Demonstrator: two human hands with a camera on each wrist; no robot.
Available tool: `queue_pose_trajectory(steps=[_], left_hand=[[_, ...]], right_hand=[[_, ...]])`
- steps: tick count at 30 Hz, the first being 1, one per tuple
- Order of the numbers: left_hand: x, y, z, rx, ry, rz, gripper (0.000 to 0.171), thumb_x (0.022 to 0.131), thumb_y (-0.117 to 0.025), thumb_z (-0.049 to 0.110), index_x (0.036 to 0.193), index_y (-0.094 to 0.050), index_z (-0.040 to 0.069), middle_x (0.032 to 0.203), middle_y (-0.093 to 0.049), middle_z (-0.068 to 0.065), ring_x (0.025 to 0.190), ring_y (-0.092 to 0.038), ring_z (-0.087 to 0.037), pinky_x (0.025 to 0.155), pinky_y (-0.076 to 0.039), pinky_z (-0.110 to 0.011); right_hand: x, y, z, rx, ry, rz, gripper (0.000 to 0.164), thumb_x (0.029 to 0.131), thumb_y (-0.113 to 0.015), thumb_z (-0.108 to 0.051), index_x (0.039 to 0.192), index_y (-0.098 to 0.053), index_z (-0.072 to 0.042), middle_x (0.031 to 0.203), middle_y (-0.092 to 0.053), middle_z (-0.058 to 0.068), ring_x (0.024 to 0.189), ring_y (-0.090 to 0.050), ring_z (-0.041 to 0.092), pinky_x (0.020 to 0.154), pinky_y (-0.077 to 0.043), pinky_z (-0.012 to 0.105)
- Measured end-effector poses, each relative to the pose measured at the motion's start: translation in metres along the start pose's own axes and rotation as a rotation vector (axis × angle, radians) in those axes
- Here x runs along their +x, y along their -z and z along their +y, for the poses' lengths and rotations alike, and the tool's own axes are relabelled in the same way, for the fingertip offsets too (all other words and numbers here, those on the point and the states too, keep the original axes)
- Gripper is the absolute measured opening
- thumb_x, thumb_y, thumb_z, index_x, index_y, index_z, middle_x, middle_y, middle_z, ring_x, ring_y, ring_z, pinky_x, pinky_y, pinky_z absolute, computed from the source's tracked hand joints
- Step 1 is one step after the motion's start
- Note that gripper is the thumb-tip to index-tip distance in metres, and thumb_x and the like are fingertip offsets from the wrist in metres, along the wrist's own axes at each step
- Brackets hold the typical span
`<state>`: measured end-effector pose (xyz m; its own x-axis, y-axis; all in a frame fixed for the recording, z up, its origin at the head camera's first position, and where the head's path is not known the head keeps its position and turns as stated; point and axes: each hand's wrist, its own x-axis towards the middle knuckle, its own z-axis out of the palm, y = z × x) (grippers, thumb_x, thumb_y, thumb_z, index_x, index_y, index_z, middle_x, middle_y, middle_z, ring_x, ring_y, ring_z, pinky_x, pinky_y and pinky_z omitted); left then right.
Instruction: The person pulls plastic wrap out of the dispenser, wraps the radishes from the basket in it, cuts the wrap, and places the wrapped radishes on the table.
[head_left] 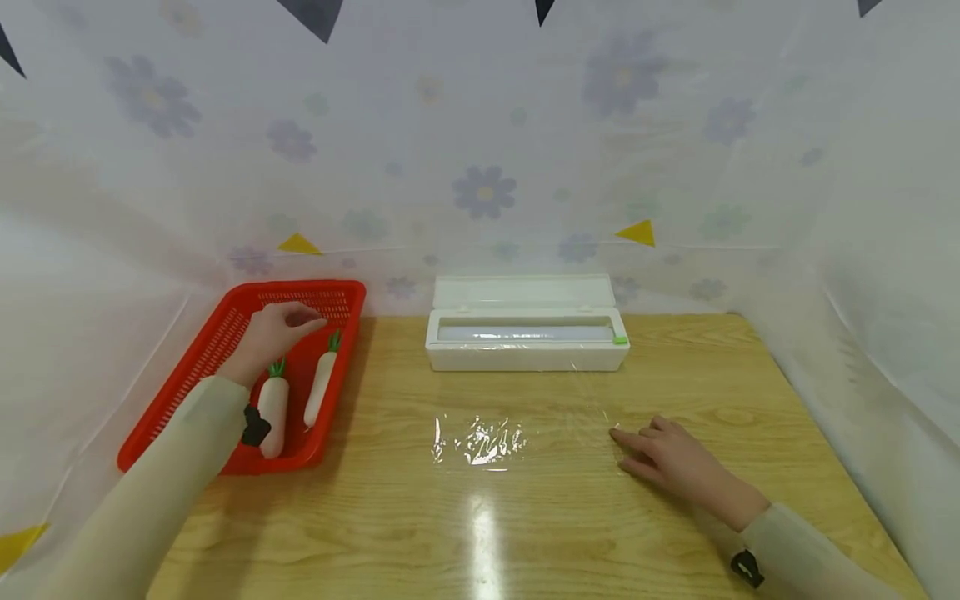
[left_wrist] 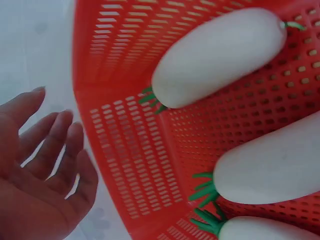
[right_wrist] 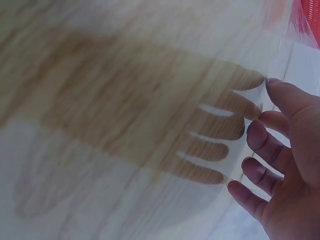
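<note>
Above the red basket (head_left: pixel 333 437) my left hand (head_left: pixel 270 337) hovers with its fingers loosely bent and nothing in them. Inside lie white radishes with green tops: a thick radish (head_left: pixel 274 417) and a slimmer radish (head_left: pixel 321 390). A third radish (left_wrist: pixel 220 55) shows in the left wrist view, and my arm covers it in the head view. My right hand (head_left: pixel 678 462) rests its fingertips at the right edge of a clear sheet of cling film (head_left: pixel 480 442). The film runs over the table from a white cling film box (head_left: pixel 528 358), whose lid stands up.
A green tab (head_left: pixel 620 340), perhaps the film cutter, sits at the right end of the box's front edge. The wood-grain table (head_left: pixel 420 533) is enclosed by pale flowered sheeting (head_left: pixel 525 125) at the back and sides.
</note>
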<state>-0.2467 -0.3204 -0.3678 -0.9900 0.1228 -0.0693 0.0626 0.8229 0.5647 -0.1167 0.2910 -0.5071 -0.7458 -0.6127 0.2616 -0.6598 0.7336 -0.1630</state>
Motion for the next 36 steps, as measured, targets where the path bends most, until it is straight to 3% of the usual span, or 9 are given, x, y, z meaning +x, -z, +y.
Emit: queue_pose_trajectory(steps=[4, 8, 16, 24, 27, 30, 33, 34, 36], left_hand=[[0.006, -0.006, -0.021, 0.050, 0.021, -0.079, 0.047, 0.103, -0.066, 0.035, 0.129, -0.065, -0.004, 0.128, -0.067, -0.027, 0.115, -0.063, -0.043, 0.098, -0.052, -0.060], [0.008, -0.016, -0.032, 0.081, 0.035, -0.138, 0.041, 0.100, -0.070, 0.031, 0.123, -0.069, -0.003, 0.121, -0.071, -0.025, 0.109, -0.066, -0.040, 0.095, -0.054, -0.056], [0.008, -0.031, -0.029, 0.148, 0.102, -0.267, 0.056, 0.094, -0.076, 0.031, 0.128, -0.062, -0.011, 0.124, -0.067, -0.029, 0.110, -0.063, -0.042, 0.099, -0.051, -0.058], [0.005, -0.036, -0.028, 0.158, 0.131, -0.342, 0.052, 0.094, -0.076, 0.026, 0.125, -0.059, -0.012, 0.113, -0.066, -0.024, 0.098, -0.061, -0.035, 0.092, -0.051, -0.052], [0.001, -0.037, -0.028, 0.083, 0.185, -0.370, 0.047, 0.095, -0.075, 0.025, 0.123, -0.056, -0.008, 0.112, -0.062, -0.020, 0.098, -0.056, -0.033, 0.089, -0.048, -0.048], [-0.005, -0.038, -0.027, -0.037, 0.247, -0.398, 0.041, 0.096, -0.072, 0.020, 0.124, -0.053, -0.003, 0.121, -0.057, -0.020, 0.104, -0.053, -0.034, 0.089, -0.047, -0.044], [-0.023, -0.037, -0.010, -0.235, 0.333, -0.382, 0.019, 0.096, -0.064, 0.012, 0.088, -0.061, -0.005, 0.093, -0.063, -0.018, 0.096, -0.055, -0.046, 0.079, -0.051, -0.043], [-0.028, -0.036, -0.004, -0.309, 0.358, -0.373, 0.025, 0.095, -0.061, 0.010, 0.074, -0.059, -0.004, 0.081, -0.061, -0.018, 0.093, -0.054, -0.053, 0.075, -0.052, -0.045], [-0.037, -0.035, 0.008, -0.366, 0.382, -0.348, 0.041, 0.094, -0.057, 0.006, 0.054, -0.050, 0.002, 0.067, -0.055, -0.014, 0.091, -0.053, -0.055, 0.072, -0.053, -0.045]], right_hand=[[0.002, 0.000, 0.000, 0.003, 0.013, -0.005, 0.044, 0.089, -0.083, -0.028, 0.128, -0.074, -0.008, 0.076, -0.061, -0.015, 0.073, -0.038, 0.005, 0.064, -0.036, 0.027], [0.001, 0.003, -0.001, 0.003, 0.007, -0.021, 0.044, 0.090, -0.082, -0.028, 0.128, -0.074, -0.008, 0.076, -0.061, -0.015, 0.074, -0.039, 0.005, 0.064, -0.037, 0.028], [0.001, 0.005, -0.001, 0.014, 0.012, -0.034, 0.043, 0.090, -0.082, -0.029, 0.127, -0.074, -0.008, 0.073, -0.056, -0.018, 0.074, -0.038, 0.006, 0.064, -0.036, 0.028], [-0.001, 0.005, -0.002, 0.015, 0.030, -0.005, 0.043, 0.088, -0.083, -0.026, 0.126, -0.075, -0.007, 0.072, -0.056, -0.017, 0.072, -0.035, 0.004, 0.063, -0.035, 0.026], [-0.001, 0.004, -0.002, 0.018, 0.029, -0.004, 0.042, 0.088, -0.083, -0.026, 0.126, -0.075, -0.008, 0.072, -0.056, -0.018, 0.072, -0.035, 0.004, 0.063, -0.035, 0.026], [-0.001, 0.004, -0.002, 0.018, 0.026, -0.005, 0.043, 0.088, -0.084, -0.027, 0.125, -0.075, -0.008, 0.072, -0.055, -0.018, 0.072, -0.035, 0.005, 0.062, -0.035, 0.027], [0.000, 0.005, -0.003, 0.016, 0.021, -0.010, 0.043, 0.089, -0.083, -0.027, 0.126, -0.075, -0.008, 0.072, -0.056, -0.018, 0.073, -0.036, 0.005, 0.063, -0.035, 0.027], [0.000, 0.004, -0.002, 0.014, 0.022, -0.013, 0.043, 0.089, -0.083, -0.027, 0.126, -0.075, -0.008, 0.073, -0.057, -0.017, 0.073, -0.037, 0.005, 0.063, -0.036, 0.027], [0.000, 0.005, -0.002, 0.012, 0.020, -0.020, 0.043, 0.089, -0.082, -0.028, 0.127, -0.075, -0.008, 0.074, -0.058, -0.016, 0.073, -0.037, 0.005, 0.063, -0.036, 0.027]])
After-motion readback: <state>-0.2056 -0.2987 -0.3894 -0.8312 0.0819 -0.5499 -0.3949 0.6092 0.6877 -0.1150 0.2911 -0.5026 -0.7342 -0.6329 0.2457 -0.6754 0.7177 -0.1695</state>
